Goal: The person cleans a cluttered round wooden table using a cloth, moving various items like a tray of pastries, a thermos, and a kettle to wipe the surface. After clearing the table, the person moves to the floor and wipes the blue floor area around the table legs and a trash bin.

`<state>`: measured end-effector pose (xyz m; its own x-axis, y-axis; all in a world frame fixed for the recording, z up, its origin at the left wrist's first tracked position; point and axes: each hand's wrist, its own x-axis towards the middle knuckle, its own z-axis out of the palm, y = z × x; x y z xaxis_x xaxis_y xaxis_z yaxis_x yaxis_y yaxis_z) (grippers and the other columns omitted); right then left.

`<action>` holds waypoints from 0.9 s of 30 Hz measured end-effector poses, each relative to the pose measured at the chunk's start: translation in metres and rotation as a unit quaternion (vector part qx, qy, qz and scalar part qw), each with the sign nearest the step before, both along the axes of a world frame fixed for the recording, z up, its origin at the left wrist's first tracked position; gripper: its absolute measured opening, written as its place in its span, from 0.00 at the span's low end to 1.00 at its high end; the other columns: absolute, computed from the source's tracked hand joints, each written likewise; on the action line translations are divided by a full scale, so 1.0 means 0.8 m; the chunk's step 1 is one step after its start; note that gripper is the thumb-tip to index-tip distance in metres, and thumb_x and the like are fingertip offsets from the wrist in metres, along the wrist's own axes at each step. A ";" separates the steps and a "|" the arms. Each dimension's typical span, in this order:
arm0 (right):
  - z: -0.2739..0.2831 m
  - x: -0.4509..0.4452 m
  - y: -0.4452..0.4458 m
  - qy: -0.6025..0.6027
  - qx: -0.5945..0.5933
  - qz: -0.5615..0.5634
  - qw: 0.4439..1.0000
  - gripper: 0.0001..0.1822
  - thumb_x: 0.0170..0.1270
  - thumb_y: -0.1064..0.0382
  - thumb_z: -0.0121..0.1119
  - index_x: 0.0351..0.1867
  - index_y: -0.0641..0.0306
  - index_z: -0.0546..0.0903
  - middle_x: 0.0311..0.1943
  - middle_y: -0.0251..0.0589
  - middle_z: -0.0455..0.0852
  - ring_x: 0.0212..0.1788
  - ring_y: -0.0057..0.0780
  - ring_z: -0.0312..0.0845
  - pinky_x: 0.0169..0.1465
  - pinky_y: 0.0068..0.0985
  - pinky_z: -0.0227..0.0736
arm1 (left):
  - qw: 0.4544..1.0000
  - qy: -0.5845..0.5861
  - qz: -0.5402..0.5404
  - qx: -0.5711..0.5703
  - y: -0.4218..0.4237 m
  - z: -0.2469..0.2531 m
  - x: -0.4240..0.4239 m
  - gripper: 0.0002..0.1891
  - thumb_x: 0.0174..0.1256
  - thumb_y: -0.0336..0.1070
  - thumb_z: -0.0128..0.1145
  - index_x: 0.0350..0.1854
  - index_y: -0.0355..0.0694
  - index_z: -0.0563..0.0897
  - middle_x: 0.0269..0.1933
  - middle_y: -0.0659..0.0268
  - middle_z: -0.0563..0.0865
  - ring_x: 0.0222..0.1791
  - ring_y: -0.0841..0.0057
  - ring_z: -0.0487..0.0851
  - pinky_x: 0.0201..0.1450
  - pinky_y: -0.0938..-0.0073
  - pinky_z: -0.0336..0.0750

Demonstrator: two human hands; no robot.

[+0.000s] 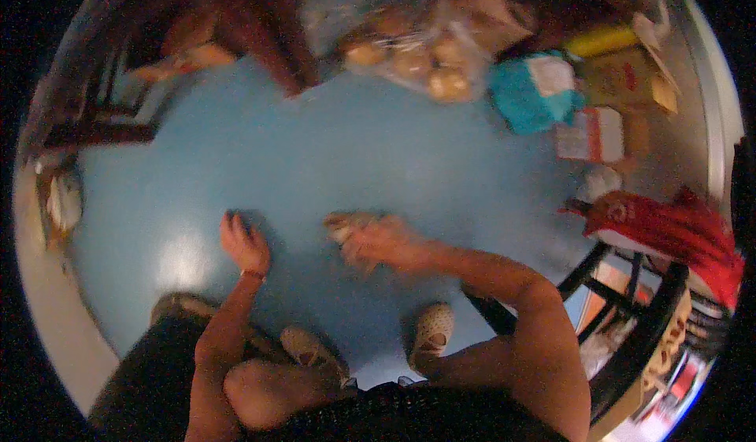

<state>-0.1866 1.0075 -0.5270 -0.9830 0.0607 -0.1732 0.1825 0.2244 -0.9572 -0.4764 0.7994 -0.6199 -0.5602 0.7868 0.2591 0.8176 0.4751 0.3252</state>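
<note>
My right hand [384,244] is blurred, low over the blue floor [366,158], its fingers closed around a tan, partly whitish object [338,223]. Blur hides what kind of object it is. To its left, my left hand [245,246] has its fingers slightly bent and apart, and no held thing shows in it. A thin band circles the left wrist. Below the hands, my two feet wear beige perforated shoes [436,327].
A dark trouser leg [153,365] is close on my left. At right are a black-framed rack [602,294], a red bag [655,220] and cartons [590,135]. Ahead lie a teal bag [520,102], a clear plastic bag of round yellowish items [413,61] and a dark wooden leg [295,75].
</note>
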 end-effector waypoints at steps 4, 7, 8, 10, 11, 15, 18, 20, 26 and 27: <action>-0.038 0.014 0.091 0.094 0.436 -0.291 0.846 0.13 0.56 0.68 0.53 0.44 0.61 0.79 0.40 0.47 0.81 0.42 0.48 0.77 0.45 0.39 0.74 | 0.994 -0.059 0.015 0.092 -0.002 0.005 -0.003 0.21 0.60 0.27 0.54 0.57 0.34 0.72 0.64 0.50 0.71 0.61 0.51 0.70 0.63 0.56 0.63; -0.034 -0.016 0.016 -0.092 0.447 -0.167 0.874 0.16 0.59 0.68 0.52 0.49 0.62 0.77 0.46 0.52 0.78 0.47 0.50 0.75 0.50 0.44 0.73 | 0.975 -0.058 0.129 0.173 -0.006 0.036 -0.028 0.17 0.66 0.30 0.52 0.57 0.34 0.73 0.62 0.52 0.73 0.60 0.57 0.71 0.62 0.60 0.65; -0.024 -0.029 -0.017 -0.177 0.423 -0.077 0.885 0.18 0.60 0.68 0.51 0.53 0.60 0.76 0.50 0.55 0.76 0.50 0.52 0.75 0.52 0.46 0.73 | 0.958 -0.065 0.178 0.217 -0.012 0.033 -0.043 0.17 0.68 0.31 0.52 0.57 0.34 0.73 0.61 0.53 0.73 0.60 0.60 0.71 0.62 0.62 0.65; -0.014 -0.025 -0.086 -0.215 0.268 0.145 0.928 0.25 0.61 0.66 0.50 0.62 0.56 0.72 0.61 0.59 0.68 0.59 0.55 0.69 0.58 0.47 0.69 | 0.868 -0.167 0.340 0.321 -0.019 0.035 -0.067 0.16 0.72 0.35 0.50 0.57 0.33 0.73 0.58 0.58 0.75 0.58 0.68 0.72 0.62 0.69 0.66; -0.029 -0.002 -0.122 -0.136 0.176 0.200 0.954 0.27 0.61 0.66 0.51 0.64 0.55 0.70 0.65 0.59 0.63 0.63 0.55 0.64 0.61 0.48 0.66 | 0.818 -0.198 0.386 0.377 -0.022 0.036 -0.090 0.16 0.72 0.36 0.48 0.57 0.33 0.74 0.57 0.60 0.76 0.57 0.70 0.73 0.61 0.70 0.67; -0.055 -0.030 -0.162 0.072 0.120 0.254 0.957 0.22 0.62 0.61 0.55 0.59 0.55 0.73 0.68 0.52 0.61 0.70 0.50 0.58 0.65 0.48 0.62 | 0.740 -0.180 0.469 0.448 -0.043 0.045 -0.141 0.18 0.71 0.40 0.49 0.55 0.33 0.74 0.52 0.61 0.78 0.53 0.70 0.74 0.59 0.71 0.67; -0.040 -0.164 -0.104 0.192 0.291 0.122 0.929 0.28 0.59 0.66 0.50 0.65 0.57 0.67 0.71 0.58 0.54 0.68 0.64 0.55 0.59 0.53 0.66 | 0.707 -0.175 0.515 0.451 -0.065 0.052 -0.152 0.19 0.70 0.42 0.50 0.55 0.32 0.75 0.51 0.61 0.79 0.51 0.71 0.74 0.57 0.71 0.68; -0.049 -0.249 -0.060 0.181 0.400 -0.036 0.898 0.24 0.57 0.68 0.51 0.58 0.61 0.72 0.65 0.58 0.61 0.59 0.53 0.66 0.50 0.49 0.71 | 0.706 -0.173 0.520 0.449 -0.064 0.045 -0.143 0.19 0.69 0.40 0.51 0.54 0.31 0.75 0.50 0.60 0.79 0.48 0.71 0.75 0.54 0.70 0.69; -0.064 -0.300 -0.209 -0.109 0.248 -0.008 0.962 0.24 0.63 0.63 0.50 0.62 0.58 0.70 0.51 0.49 0.78 0.43 0.46 0.79 0.43 0.53 0.73 | 0.723 -0.196 0.507 0.427 -0.147 0.007 -0.156 0.14 0.69 0.35 0.53 0.51 0.32 0.77 0.46 0.61 0.81 0.44 0.73 0.77 0.50 0.72 0.71; -0.045 -0.271 -0.258 -0.080 0.181 0.016 0.980 0.24 0.64 0.61 0.49 0.63 0.57 0.69 0.49 0.46 0.81 0.43 0.47 0.80 0.46 0.55 0.73 | 0.737 -0.174 0.507 0.411 -0.172 -0.001 -0.168 0.14 0.69 0.35 0.53 0.51 0.32 0.77 0.46 0.61 0.81 0.44 0.72 0.77 0.50 0.72 0.71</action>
